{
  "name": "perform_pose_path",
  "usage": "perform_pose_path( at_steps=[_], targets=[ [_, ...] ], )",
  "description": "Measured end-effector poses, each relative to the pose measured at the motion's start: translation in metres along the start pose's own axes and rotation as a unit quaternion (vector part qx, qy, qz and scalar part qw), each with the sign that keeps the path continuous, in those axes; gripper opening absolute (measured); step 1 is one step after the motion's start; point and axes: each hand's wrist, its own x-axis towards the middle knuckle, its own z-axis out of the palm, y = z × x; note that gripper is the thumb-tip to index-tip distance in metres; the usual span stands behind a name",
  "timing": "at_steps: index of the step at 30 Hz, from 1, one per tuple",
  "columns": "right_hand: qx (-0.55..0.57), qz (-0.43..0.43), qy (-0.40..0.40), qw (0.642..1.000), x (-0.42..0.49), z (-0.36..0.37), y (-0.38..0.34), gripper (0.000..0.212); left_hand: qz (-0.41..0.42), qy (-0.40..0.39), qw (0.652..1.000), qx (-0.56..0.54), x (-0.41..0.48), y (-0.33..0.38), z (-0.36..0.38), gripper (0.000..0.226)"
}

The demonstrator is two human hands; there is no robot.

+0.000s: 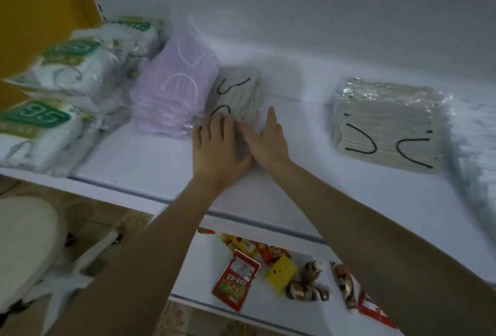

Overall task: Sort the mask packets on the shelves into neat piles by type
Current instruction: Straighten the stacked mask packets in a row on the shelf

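Top shelf (134, 163), left to right: 95 packs (67, 67), second pile (174, 86), third pile (236, 94) just beside it, fourth pile (383, 126) well apart. Left hand (217, 150) on the third pile's near end, right hand (268, 142) at its right edge. Snacks (236, 282) on the lower shelf (200, 260); stool (24, 241) bottom-left

The left hand (217, 147) and right hand (268, 137) rest with straight fingers on the near end of the grey mask pile (237, 94). The purple mask pile (174, 86) touches that pile's left side. Left of the purple one lie green-labelled white packets (67, 67), and well to the right lies a second grey pile (386, 123).
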Motion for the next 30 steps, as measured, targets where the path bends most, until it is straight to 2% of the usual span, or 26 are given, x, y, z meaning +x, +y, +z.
perform_pose_path(
  at_steps=[4, 8, 12, 14, 17, 21, 27, 30],
  targets=[
    [0.096, 0.027, 0.003, 0.995, 0.009, 0.001, -0.013, 0.094, -0.022, -0.039, 0.995, -0.094, 0.001, -0.002, -0.001, 0.084],
    [0.173, 0.085, 0.009, 0.981, 0.015, 0.01, -0.023, 0.097, -0.044, -0.016, 0.984, -0.17, 0.002, -0.003, -0.008, 0.092],
    [0.273, 0.125, 0.014, 0.954, 0.021, 0.018, -0.027, 0.069, -0.048, 0.029, 0.973, -0.226, 0.002, -0.004, -0.007, 0.089],
    [0.269, 0.125, 0.024, 0.955, 0.022, 0.022, -0.027, 0.071, -0.057, 0.03, 0.969, -0.237, 0.001, -0.006, -0.006, 0.088],
    [0.252, 0.098, 0.032, 0.962, 0.024, 0.025, -0.029, 0.084, -0.078, -0.004, 0.968, -0.238, 0.001, -0.005, -0.006, 0.093],
    [0.223, 0.09, 0.031, 0.97, 0.028, 0.02, -0.032, 0.087, -0.093, -0.003, 0.963, -0.253, 0.004, -0.009, -0.013, 0.09],
    [0.125, 0.074, 0.026, 0.989, 0.033, -0.025, -0.022, 0.096, -0.111, 0.007, 0.967, -0.231, 0.023, -0.03, -0.043, 0.089],
    [0.078, 0.041, 0.008, 0.996, 0.023, -0.054, -0.016, 0.098, -0.153, -0.036, 0.958, -0.24, 0.035, -0.036, -0.058, 0.07]
  ],
)
